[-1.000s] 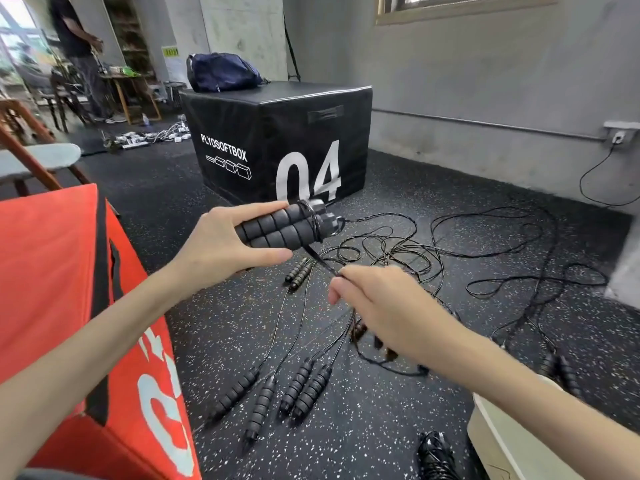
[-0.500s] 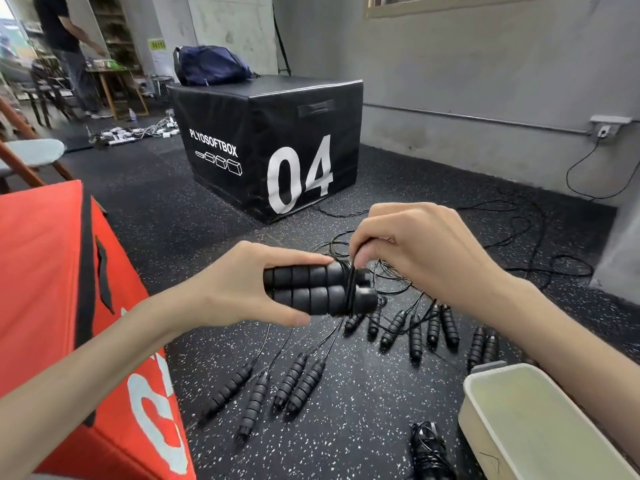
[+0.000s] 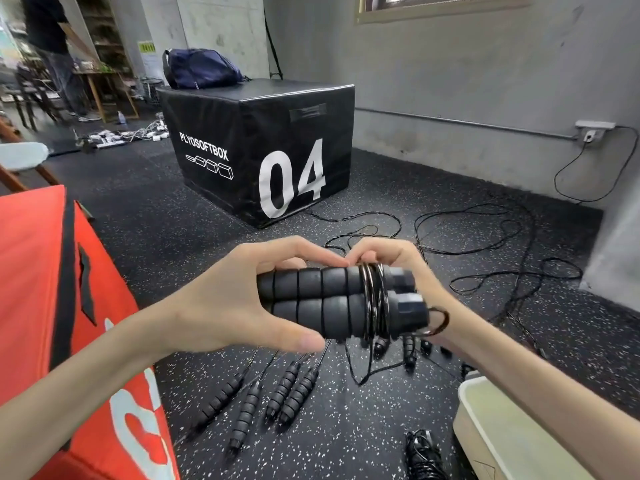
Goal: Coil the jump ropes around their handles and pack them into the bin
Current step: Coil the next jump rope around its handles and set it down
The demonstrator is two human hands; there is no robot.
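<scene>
the jump rope handles [image 3: 332, 303] sit side by side as a stacked pair, held out above the speckled floor [image 3: 346, 441]. the left hand [image 3: 221, 306] grips their foam ends, thumb curled under and fingers over the top. since a second ago the thin cord [image 3: 373, 303] has gone from a single strand leading off the caps to several tight turns around both handles near the cap end. the right hand [image 3: 391, 261], which a second ago was below and half a second ago above the handles, is now behind them, fingers curled over the wraps, apparently pinching the cord, though the pinch itself is hidden. so the coiling looks well begun but not finished: a slack loop hangs down under the handles and more line trails over the floor.

for room, the pale bin [image 3: 485, 424] waits at lower right, its rim near the right forearm. uncoiled handles [image 3: 287, 393] lie in rows below, a coiled rope [image 3: 424, 455] beside the bin, an orange box [image 3: 41, 271] close on the left, a black box [image 3: 256, 150] well ahead.
</scene>
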